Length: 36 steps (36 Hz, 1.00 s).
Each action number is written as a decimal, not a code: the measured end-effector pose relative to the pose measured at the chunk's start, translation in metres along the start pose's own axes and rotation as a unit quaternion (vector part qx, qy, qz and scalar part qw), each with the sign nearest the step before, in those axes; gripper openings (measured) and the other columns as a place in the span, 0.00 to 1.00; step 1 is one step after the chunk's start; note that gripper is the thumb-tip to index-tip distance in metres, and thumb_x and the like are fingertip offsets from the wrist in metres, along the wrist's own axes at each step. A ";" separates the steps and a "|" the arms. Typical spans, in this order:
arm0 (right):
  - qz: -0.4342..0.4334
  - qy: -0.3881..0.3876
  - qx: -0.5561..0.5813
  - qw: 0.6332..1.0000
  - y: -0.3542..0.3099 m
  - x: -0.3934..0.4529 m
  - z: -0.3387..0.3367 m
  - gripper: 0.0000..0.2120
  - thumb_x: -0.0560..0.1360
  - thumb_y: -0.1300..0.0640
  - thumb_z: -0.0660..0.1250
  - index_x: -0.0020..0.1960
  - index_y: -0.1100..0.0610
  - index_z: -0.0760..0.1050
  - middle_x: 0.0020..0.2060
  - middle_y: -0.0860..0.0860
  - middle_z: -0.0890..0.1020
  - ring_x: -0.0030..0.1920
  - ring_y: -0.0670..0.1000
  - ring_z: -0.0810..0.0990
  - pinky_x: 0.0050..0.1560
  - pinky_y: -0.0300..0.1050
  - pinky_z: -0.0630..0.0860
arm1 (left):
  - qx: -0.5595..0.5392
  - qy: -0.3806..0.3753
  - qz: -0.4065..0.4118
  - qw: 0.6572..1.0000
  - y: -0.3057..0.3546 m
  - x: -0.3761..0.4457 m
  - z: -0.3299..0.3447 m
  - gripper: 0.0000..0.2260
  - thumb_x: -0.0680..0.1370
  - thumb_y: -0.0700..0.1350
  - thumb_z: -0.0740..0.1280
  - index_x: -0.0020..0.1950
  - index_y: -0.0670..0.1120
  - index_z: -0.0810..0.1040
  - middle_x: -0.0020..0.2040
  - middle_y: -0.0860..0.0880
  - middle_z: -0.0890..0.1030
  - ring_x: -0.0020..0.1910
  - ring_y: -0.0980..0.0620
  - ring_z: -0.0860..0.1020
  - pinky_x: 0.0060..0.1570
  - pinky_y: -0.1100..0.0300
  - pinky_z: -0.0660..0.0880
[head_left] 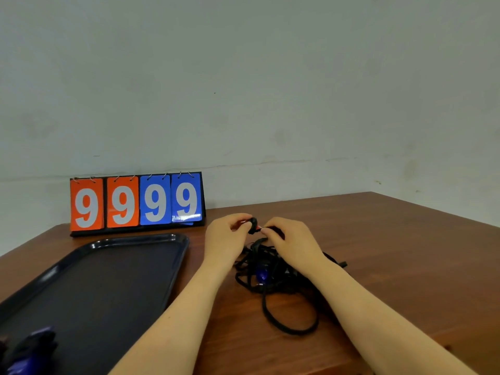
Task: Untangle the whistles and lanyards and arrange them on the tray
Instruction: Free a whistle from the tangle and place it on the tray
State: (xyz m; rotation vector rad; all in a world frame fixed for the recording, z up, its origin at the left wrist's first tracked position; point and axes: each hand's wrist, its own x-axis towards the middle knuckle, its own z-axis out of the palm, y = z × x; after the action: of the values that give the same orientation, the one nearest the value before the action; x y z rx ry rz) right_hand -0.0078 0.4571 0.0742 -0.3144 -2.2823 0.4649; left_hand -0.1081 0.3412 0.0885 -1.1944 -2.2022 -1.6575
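Tray [173, 255]: dark, rectangular, raised glossy rim; lies flat on the left half of the counter [392, 239]. Contents: one blue whistle [29, 347] with dark cord at the near left corner, partly cut off by the frame edge and blurred. The rest of the tray floor shows only its dark surface.

Lanyard tangle [273, 269]: a heap of black cords on the counter, just right of the tray and outside it. One long loop [292, 318] trails toward the viewer. A second blue whistle [262, 274] sits inside the heap, half covered by cords. How many lanyards make up the heap cannot be told.

Black whistle [253, 225]: raised just above the far side of the tangle, between both hands, its cord running down into the heap.

Left hand [226, 239]: fingers curled, grip pinched on the black whistle from the left.

Right hand [292, 243]: fingers curled, grip pinched on a small red-tipped piece of cord just beside the black whistle; the exact part held is too small to tell.

Scoreboard [136, 203]: flip-card type, two orange and two blue cards, each reading 9; stands upright at the far edge of the counter behind the tray, against a pale wall [270, 90].
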 end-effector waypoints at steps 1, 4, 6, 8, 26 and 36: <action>0.001 0.012 -0.001 1.000 0.000 0.000 0.000 0.08 0.79 0.52 0.63 0.51 0.53 0.80 0.41 0.45 0.81 0.41 0.45 0.77 0.44 0.41 0.74 | 0.008 0.000 0.000 1.000 0.000 0.000 -0.001 0.11 0.79 0.42 0.66 0.60 0.49 0.81 0.55 0.53 0.82 0.49 0.63 0.74 0.46 0.74 0.68; 0.009 0.054 0.015 0.998 0.002 0.002 -0.001 0.07 0.78 0.53 0.65 0.47 0.53 0.81 0.38 0.44 0.80 0.40 0.43 0.77 0.42 0.38 0.72 | 0.033 -0.024 0.008 0.999 0.002 -0.001 -0.002 0.11 0.79 0.42 0.66 0.60 0.48 0.81 0.56 0.52 0.82 0.51 0.62 0.74 0.53 0.68 0.68; 0.028 0.069 0.048 0.996 0.002 0.002 -0.002 0.06 0.78 0.54 0.65 0.46 0.52 0.81 0.36 0.41 0.80 0.39 0.41 0.77 0.42 0.34 0.72 | 0.031 -0.045 0.009 0.998 0.003 -0.001 -0.002 0.11 0.79 0.42 0.66 0.60 0.49 0.81 0.55 0.54 0.82 0.51 0.62 0.75 0.54 0.68 0.68; 0.056 0.076 0.092 0.991 0.002 0.001 -0.004 0.06 0.78 0.55 0.66 0.44 0.51 0.81 0.34 0.40 0.80 0.38 0.40 0.78 0.42 0.32 0.73 | 0.013 -0.069 0.003 0.998 0.005 -0.001 -0.002 0.11 0.79 0.43 0.66 0.59 0.50 0.82 0.52 0.57 0.81 0.51 0.62 0.75 0.53 0.67 0.68; 0.267 0.069 0.466 0.841 -0.013 0.002 -0.015 0.07 0.78 0.59 0.65 0.48 0.60 0.81 0.29 0.53 0.81 0.27 0.48 0.77 0.24 0.36 0.70 | -0.391 -0.128 -0.133 0.902 0.015 -0.012 0.007 0.11 0.80 0.39 0.64 0.62 0.42 0.78 0.54 0.43 0.84 0.51 0.48 0.83 0.54 0.58 0.78; 0.271 0.061 0.461 0.843 -0.010 0.003 -0.013 0.07 0.78 0.60 0.65 0.49 0.62 0.81 0.31 0.55 0.81 0.28 0.48 0.78 0.25 0.36 0.71 | -0.340 -0.146 -0.099 0.924 0.020 -0.014 0.007 0.13 0.79 0.36 0.63 0.58 0.50 0.80 0.58 0.46 0.80 0.52 0.48 0.83 0.55 0.58 0.79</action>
State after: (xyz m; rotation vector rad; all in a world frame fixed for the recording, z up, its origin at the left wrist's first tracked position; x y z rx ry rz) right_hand -0.0014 0.4522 0.0890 -0.4591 -1.5621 1.6907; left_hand -0.0834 0.3413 0.0932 -1.4786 -1.9964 -2.6213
